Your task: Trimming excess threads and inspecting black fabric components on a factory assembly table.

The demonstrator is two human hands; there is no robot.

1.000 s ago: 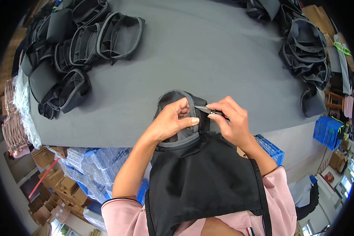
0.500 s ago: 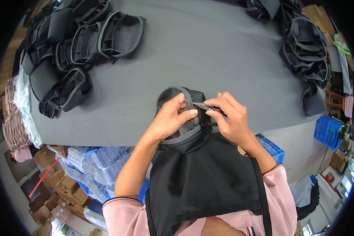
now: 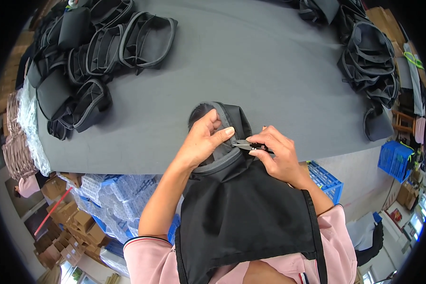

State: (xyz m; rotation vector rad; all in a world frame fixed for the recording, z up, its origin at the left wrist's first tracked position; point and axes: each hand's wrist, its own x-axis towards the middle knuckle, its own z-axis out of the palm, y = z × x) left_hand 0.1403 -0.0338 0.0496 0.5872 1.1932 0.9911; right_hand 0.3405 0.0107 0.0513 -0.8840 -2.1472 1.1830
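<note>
At the near edge of the table lies a small black zippered bag (image 3: 241,120), its mouth unzipped and its grey inside showing. My left hand (image 3: 207,142) pinches the bag's zipper edge between thumb and fingers, some of the fingers inside the opening. In my right hand (image 3: 275,150) is a pair of thread snips (image 3: 245,144) with dark handles and pointed metal blades. The blade tips touch or nearly touch the zipper edge, just below my left thumb. Whether a loose thread sits between them is too small to see.
A grey cloth-covered table (image 3: 222,57) spreads ahead. Several black bags (image 3: 149,40) are heaped at its left, and another pile of bags (image 3: 371,61) lies along the right edge. Below the table stand clear plastic packaging (image 3: 123,203), a blue crate (image 3: 326,182) and cardboard boxes (image 3: 80,220).
The snips have moved down along the zipper edge toward me, and their blades now show apart. My left thumb has shifted slightly up and left on the bag.
</note>
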